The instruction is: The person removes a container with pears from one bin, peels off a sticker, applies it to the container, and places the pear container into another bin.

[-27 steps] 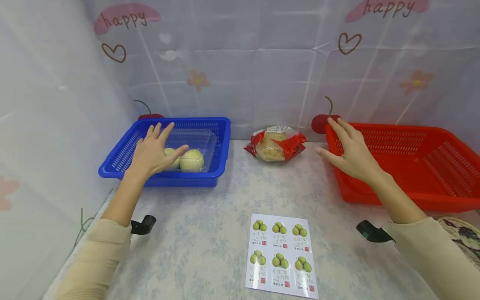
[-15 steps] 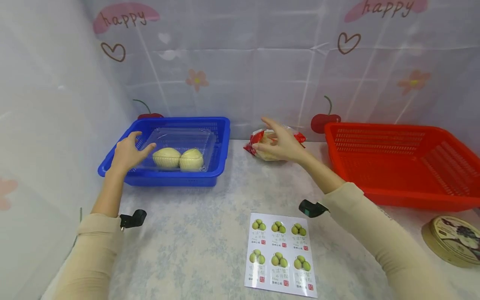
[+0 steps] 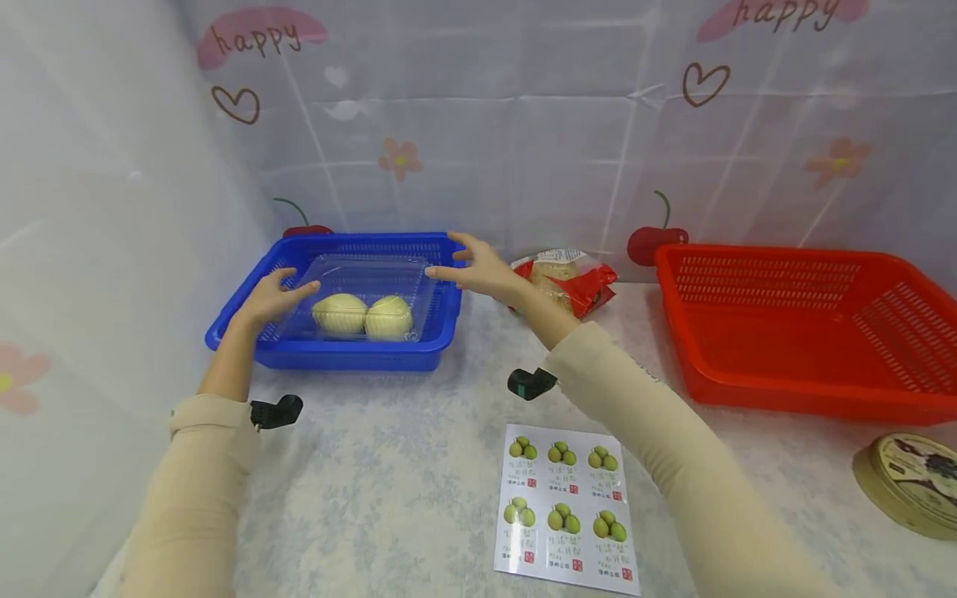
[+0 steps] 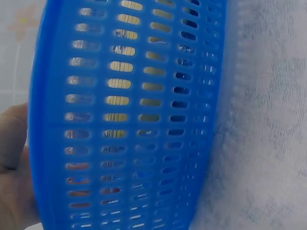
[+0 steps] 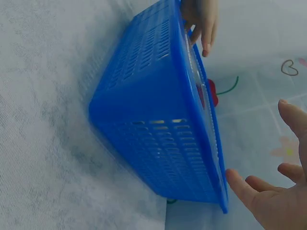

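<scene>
In the head view a clear plastic box (image 3: 359, 274) sits in the blue basket (image 3: 347, 359), two pale yellow round fruits (image 3: 388, 318) showing through it. My left hand (image 3: 267, 301) is over the basket's left part, at the box's left side, fingers bent loosely and thumb apart; whether it touches the box I cannot tell. My right hand (image 3: 482, 267) hovers by the basket's right rim, thumb and fingers spread, holding nothing. The right wrist view shows those spread right fingers beside the rim (image 5: 204, 129). In the left wrist view the basket wall hides most of the left hand (image 4: 17, 191).
Behind my right forearm lies a red-and-clear bag of round bread (image 3: 579, 286). The red basket (image 3: 792, 390) stands at the right. A sheet of pear stickers (image 3: 566, 508) lies in front, and a round tin (image 3: 908, 486) is at the far right. A patterned curtain (image 3: 523, 149) closes the back.
My right hand has swept left from the red basket, past the bread bag, to the blue basket's right rim. My left hand first drew back left, then came slightly right. The box has not moved.
</scene>
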The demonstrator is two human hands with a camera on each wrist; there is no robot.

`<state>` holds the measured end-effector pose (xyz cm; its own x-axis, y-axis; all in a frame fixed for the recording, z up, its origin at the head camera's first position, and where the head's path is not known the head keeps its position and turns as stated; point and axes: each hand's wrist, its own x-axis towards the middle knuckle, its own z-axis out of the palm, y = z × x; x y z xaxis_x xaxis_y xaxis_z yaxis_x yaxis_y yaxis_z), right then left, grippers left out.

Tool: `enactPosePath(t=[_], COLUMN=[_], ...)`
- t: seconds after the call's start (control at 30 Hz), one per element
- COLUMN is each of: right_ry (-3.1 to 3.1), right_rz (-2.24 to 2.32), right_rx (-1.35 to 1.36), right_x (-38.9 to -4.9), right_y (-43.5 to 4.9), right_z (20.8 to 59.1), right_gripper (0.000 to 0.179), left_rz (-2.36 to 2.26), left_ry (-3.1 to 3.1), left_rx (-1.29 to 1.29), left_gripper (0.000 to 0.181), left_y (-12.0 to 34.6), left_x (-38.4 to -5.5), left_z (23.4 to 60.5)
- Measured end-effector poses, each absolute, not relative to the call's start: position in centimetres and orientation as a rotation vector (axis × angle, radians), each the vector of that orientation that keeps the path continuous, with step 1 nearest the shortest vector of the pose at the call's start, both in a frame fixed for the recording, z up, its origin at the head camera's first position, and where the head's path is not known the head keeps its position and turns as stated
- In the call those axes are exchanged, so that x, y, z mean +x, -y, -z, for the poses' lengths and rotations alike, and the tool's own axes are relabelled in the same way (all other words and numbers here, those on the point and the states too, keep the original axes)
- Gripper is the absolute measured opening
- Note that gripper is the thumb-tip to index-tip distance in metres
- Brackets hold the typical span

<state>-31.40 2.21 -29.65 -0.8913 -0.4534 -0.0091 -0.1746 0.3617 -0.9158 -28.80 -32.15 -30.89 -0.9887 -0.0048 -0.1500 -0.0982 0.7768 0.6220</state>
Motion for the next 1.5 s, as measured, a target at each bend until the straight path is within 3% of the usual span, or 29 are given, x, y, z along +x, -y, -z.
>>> enactPosePath(t=[0.53,1.5], right_ry=[-2.363,-2.604], right_rz=[1.238,1.237], right_rx=[-0.452,-0.402], right_x=[-29.8,-29.5], right_y=[5.1,6.4], right_z=[30.3,31.9], right_gripper=[0.087,0.07], left_rz=[-1.213,-1.349], left_ry=[-2.672,-2.727], left_rx=[-0.189,-0.126], left_gripper=[0.083,0.078], left_y=[32.7,33.0], left_x=[-28.7,-28.5], left_z=[32.0,31.6])
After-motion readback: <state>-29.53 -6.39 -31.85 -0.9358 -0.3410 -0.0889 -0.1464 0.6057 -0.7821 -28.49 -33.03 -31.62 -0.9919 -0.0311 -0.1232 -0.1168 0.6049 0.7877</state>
